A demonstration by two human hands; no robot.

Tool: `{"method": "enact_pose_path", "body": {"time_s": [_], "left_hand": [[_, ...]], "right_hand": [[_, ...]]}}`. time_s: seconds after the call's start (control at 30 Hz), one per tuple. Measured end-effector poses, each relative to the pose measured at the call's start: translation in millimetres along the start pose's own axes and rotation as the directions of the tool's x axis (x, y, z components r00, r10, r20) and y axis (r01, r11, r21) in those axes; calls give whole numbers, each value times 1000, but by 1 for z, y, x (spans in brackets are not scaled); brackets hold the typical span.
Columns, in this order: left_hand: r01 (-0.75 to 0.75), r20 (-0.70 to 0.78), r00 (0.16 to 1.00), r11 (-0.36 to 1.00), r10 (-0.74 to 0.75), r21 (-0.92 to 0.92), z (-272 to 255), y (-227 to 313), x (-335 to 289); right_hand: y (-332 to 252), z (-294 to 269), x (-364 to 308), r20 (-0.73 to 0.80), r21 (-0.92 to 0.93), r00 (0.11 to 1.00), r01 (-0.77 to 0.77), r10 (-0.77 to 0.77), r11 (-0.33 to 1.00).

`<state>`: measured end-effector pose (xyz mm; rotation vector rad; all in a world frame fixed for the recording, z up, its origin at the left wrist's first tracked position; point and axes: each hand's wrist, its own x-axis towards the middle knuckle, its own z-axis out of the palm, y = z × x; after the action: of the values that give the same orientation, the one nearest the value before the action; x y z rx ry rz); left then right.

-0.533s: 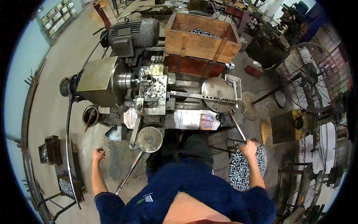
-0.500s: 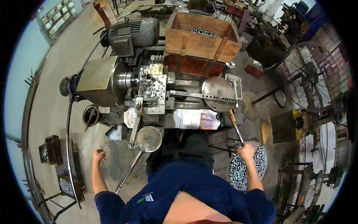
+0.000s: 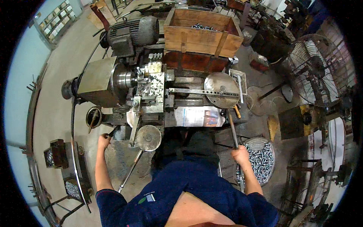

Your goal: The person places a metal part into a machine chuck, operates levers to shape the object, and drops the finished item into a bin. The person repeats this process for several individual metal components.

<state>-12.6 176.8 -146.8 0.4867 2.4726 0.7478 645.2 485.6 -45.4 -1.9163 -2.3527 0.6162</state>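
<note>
At the right, my right hand (image 3: 240, 154) is wrapped round a long metal lever (image 3: 233, 131), which runs up beneath the round metal disc (image 3: 222, 85) of the lathe. My left hand (image 3: 104, 141) is closed at the end of a short black handle (image 3: 112, 132), beside the machine's lower left side. A flat bar with a row of holes links the disc to the tool slide (image 3: 150, 90), close to the spindle chuck (image 3: 125, 80). Between my hands, a second disc (image 3: 149, 138) carries another lever (image 3: 130, 171), which neither hand touches.
Behind the machine stands a wooden crate (image 3: 200, 39) holding small metal parts. A round basket (image 3: 261, 160) of shiny metal parts sits by my right forearm. A motor (image 3: 132, 34), a large caged fan (image 3: 317, 72) and a pot with a brush (image 3: 93, 116) surround the machine.
My left hand has moved up and right onto the black handle. My right hand has swung its lever to the left. The view has shifted slightly.
</note>
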Motion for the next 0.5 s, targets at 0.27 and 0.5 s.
{"method": "enact_pose_path", "body": {"time_s": [0.27, 0.5], "left_hand": [[-114, 45, 993, 876, 106, 468, 1, -18, 21], [151, -350, 936, 869, 27, 471, 79, -25, 30]], "right_hand": [[57, -61, 115, -107, -459, 968, -250, 226, 852], [53, -97, 209, -223, -498, 938, -344, 266, 796]]}}
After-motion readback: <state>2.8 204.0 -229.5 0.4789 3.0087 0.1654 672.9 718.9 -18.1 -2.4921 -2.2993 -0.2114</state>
